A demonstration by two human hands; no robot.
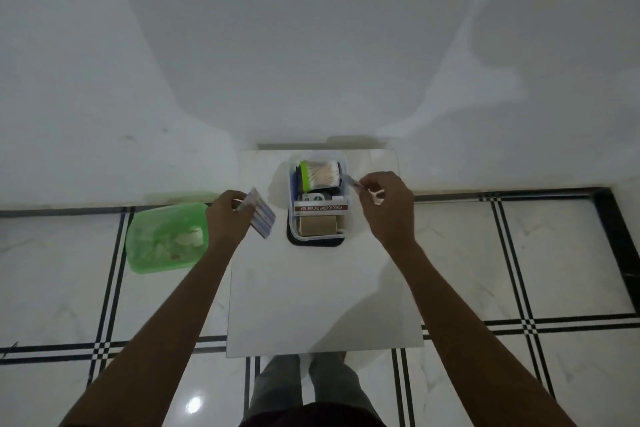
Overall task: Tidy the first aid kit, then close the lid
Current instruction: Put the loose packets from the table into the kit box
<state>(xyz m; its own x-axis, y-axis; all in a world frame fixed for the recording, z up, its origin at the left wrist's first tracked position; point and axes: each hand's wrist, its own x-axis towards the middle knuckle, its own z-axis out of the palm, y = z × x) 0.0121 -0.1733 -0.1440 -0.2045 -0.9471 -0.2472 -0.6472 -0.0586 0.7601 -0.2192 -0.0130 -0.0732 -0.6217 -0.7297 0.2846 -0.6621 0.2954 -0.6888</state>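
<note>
over a white table, we hold our hands either side of the open kit. our left hand is closed on a flat strip pack, just left of the kit. our right hand pinches small scissors, tips at the kit's right rim. swabs, an ointment box and a brown roll already sit inside. we judge the tidying nearly done; these two items and the lid, which seems to lie dark beneath the kit, remain.
</note>
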